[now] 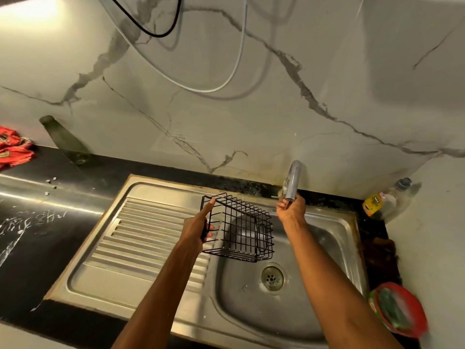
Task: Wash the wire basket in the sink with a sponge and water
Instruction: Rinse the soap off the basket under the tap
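Note:
A black wire basket hangs tilted over the left part of the steel sink bowl. My left hand grips its left rim, index finger stretched along the top edge. My right hand is closed on the lower end of the grey tap at the back of the sink. No water is visible running. The drain lies below the basket. A red dish holding a green sponge sits on the counter at the right.
The ribbed draining board fills the sink's left half. A yellow-labelled bottle lies in the back right corner. A red cloth rests at far left on the dark counter. Cables hang across the marble wall.

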A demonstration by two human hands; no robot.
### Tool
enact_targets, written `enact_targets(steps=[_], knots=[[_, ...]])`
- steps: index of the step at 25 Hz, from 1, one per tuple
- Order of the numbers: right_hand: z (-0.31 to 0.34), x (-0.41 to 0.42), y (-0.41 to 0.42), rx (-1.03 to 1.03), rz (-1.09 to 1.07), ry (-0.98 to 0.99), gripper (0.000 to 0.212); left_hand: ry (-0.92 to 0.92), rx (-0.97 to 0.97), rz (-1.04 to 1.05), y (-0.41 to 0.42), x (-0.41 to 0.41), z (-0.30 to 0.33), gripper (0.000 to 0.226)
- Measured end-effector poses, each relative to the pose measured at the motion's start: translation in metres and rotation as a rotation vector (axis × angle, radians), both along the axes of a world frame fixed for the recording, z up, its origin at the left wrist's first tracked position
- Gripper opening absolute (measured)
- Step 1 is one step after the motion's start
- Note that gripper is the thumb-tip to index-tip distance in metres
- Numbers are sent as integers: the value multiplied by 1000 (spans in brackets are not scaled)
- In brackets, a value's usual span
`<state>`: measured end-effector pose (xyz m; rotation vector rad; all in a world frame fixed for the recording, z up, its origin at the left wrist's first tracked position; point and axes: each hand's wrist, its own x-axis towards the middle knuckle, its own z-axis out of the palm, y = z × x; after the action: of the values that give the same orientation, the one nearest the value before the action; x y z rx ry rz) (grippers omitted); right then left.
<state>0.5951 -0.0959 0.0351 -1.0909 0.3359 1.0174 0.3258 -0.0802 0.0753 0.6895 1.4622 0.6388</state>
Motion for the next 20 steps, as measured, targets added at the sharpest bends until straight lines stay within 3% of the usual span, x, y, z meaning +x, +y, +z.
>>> enact_targets(steps=[3, 6, 9, 13, 16, 19, 20], knots=[[6, -7, -3, -26, 4, -9, 15, 26, 0, 19, -1, 8, 3, 63], [11, -13, -1, -141, 97, -197, 20, 13, -3, 29, -1, 19, 4, 68], [26, -44, -22, -75, 319, -537, 12, -14, -24, 67, -3, 34, 1, 76], [-6, -88, -99, 142, 721, -1077, 43, -60, -27, 82, -10, 57, 2, 77], [-36, -78, -138, -87, 605, -1127, 41, -71, -20, 82, -23, 77, -1, 69], [-19, -85, -146, 97, 605, -1436, 46, -48, -31, 33, -29, 93, -4, 69], [-16, -82, -146, 99, 607, -1456, 45, -56, -49, 18, -34, 97, -5, 68]])
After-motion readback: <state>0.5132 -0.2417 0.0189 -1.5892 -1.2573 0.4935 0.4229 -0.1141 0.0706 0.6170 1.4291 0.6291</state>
